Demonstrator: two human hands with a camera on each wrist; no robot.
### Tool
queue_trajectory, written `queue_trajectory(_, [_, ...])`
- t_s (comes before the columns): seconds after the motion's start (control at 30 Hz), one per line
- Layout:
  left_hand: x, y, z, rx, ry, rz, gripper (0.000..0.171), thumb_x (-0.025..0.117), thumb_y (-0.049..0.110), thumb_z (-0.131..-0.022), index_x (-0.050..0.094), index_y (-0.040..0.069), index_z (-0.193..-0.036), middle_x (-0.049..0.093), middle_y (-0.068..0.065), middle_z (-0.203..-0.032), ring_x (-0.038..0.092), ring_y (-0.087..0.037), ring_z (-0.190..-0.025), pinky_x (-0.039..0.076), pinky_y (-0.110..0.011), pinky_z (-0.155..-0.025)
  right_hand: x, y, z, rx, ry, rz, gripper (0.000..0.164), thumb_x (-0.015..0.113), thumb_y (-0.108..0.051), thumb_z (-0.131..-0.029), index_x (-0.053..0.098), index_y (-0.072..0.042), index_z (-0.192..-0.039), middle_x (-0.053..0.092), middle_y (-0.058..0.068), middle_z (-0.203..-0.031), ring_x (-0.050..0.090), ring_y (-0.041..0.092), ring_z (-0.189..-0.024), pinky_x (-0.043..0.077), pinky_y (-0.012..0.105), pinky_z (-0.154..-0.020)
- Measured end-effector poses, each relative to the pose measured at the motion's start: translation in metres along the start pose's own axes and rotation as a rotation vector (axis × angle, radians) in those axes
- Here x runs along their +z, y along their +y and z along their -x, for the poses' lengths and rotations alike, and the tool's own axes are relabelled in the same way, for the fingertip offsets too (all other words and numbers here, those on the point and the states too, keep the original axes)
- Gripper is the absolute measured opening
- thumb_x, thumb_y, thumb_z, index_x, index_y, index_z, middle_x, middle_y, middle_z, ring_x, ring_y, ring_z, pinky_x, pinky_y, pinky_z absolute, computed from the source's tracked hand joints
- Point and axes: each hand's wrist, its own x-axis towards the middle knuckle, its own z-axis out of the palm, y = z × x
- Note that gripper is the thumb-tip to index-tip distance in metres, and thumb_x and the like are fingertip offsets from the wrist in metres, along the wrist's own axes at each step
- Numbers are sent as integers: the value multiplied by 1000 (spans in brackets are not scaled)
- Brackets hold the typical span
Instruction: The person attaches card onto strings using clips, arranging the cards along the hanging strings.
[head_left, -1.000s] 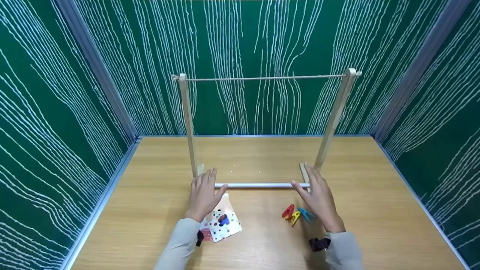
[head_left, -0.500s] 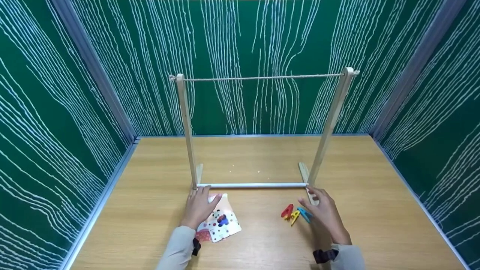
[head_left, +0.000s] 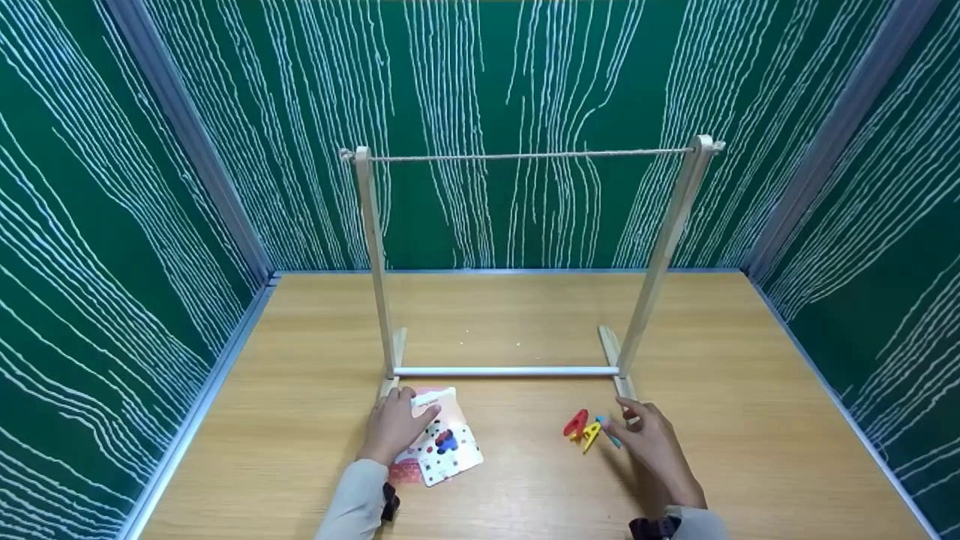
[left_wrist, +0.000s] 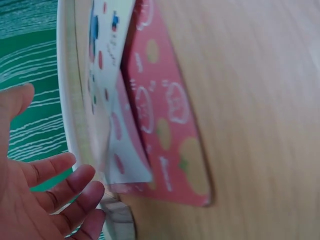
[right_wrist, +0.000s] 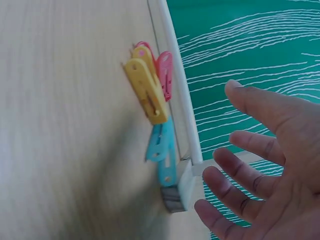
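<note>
My left hand (head_left: pixel 395 427) is over the left edge of a white printed card (head_left: pixel 454 454), its fingers loosely bent with nothing between them. Beneath that card lies a pink one with yellow fruit prints (left_wrist: pixel 172 115), partly covered. My right hand (head_left: pixel 658 450) hovers beside a small cluster of plastic clothespins, thumb and fingers apart. The red clothespin (head_left: pixel 576 422) and yellow clothespin (head_left: pixel 591 435) show plainly; in the head view my thumb partly hides the blue clothespin (right_wrist: pixel 159 142). The right wrist view shows a gap between the hand and the clothespins.
A wooden stand rises behind the hands, with a left post (head_left: pixel 373 262), a right post (head_left: pixel 664 255), a cord (head_left: pixel 525 157) strung across the top and a pale bar (head_left: pixel 506 371) near the table (head_left: pixel 517 495). Green walls (head_left: pixel 495 217) with white lines surround it.
Both hands have drawn back from the low bar of the stand. The left has come over the cards, and the right has come down beside the clothespins. Stand, cards and clothespins stay put.
</note>
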Motion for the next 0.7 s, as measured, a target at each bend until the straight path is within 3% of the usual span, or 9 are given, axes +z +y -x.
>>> queue_trajectory(0.17, [2,-7,0,-50,-37,44,64,70,53,-80,56,3,-117,50,-7,-93,48,-19,-78,42,-33,-65,5,8,3,23,-37,20,58,72,-29,-86,54,3,-131,58,18,-104,60,27,-93,51,40,-78])
queue_trajectory(0.3, [1,-9,0,-101,-88,123,63,74,46,-79,54,3,-120,50,-8,-97,48,-19,-79,41,-30,-65,8,14,3,52,-51,15,62,73,-31,-84,53,3,-132,57,17,-101,57,25,-90,49,39,-78])
queue_trajectory(0.47, [-2,-11,0,-138,-143,187,64,77,39,-79,51,1,-124,50,-10,-104,50,-21,-87,46,-34,-75,11,20,4,95,-56,11,65,75,-33,-82,53,3,-132,55,16,-99,54,23,-86,45,30,-73])
queue_trajectory(0.57, [-4,-13,-1,-150,-165,214,65,79,36,-77,51,1,-124,50,-10,-107,52,-21,-93,48,-38,-86,12,23,3,121,-60,12,66,75,-33,-81,53,2,-133,54,16,-100,53,23,-86,45,29,-72])
queue_trajectory(0.7, [-7,-13,-2,-143,-197,245,65,82,33,-74,50,1,-121,51,-10,-107,52,-23,-95,47,-41,-92,12,26,2,142,-49,-2,66,76,-33,-80,54,3,-131,53,15,-97,50,23,-83,42,28,-68])
